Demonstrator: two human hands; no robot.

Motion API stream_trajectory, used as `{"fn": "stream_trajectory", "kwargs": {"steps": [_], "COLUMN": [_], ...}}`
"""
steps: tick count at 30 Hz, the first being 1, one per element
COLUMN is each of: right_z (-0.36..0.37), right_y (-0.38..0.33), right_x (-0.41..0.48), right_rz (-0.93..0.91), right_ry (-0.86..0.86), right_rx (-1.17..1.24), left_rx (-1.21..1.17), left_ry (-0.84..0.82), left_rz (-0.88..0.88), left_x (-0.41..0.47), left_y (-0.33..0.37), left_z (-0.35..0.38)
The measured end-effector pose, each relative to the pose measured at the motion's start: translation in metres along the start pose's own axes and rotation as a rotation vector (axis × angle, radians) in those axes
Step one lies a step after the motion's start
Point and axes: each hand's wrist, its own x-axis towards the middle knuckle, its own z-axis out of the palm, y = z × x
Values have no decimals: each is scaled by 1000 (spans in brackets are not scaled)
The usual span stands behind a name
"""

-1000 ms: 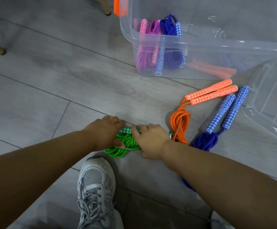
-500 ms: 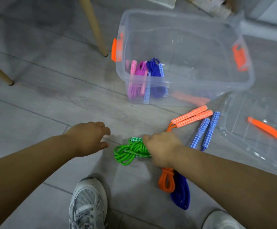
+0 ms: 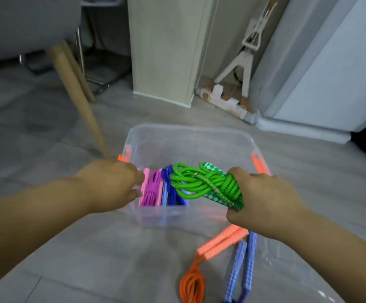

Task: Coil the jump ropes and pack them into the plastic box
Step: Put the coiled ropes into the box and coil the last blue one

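1. left hand (image 3: 112,184): loosely curled beside the left wall of the clear plastic box (image 3: 188,132), holding nothing seen.
2. coiled green cord jump rope (image 3: 201,182): above the box's open top, near the packed pink rope (image 3: 152,189) and blue-violet rope (image 3: 167,184).
3. right hand (image 3: 263,197): clenched round the coil.
4. risk: loose loops may spring open or snag the rim on release.
5. no legible writing.

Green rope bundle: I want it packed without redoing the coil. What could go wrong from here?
1. The right hand grips the green rope at one end only. Its free loops splay out and could loosen or snag the plastic box rim.
2. It is over the pink rope and boxed blue rope, so it may land on them and tangle.
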Motion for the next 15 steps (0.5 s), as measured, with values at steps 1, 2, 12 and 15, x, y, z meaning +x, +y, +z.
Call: {"fn": "stream_trajectory", "kwargs": {"steps": [1,2,12,15], "right_z": [-2,-2,84,116], "right_y": [5,10,34,36], "right_x": [11,23,141,159], "right_rz": [27,55,210,283], "right_ry": [17,22,-219,-324], "right_rx": [-7,-17,84,81], "left_rx": [-9,-30,-42,-43], "left_ry": [21,34,171,148], "left_rz": [-26,-51,-164,-154], "left_x": [15,31,158,171], "left_y": [-5,-9,-23,-24], "left_z": [-5,-7,18,30]}}
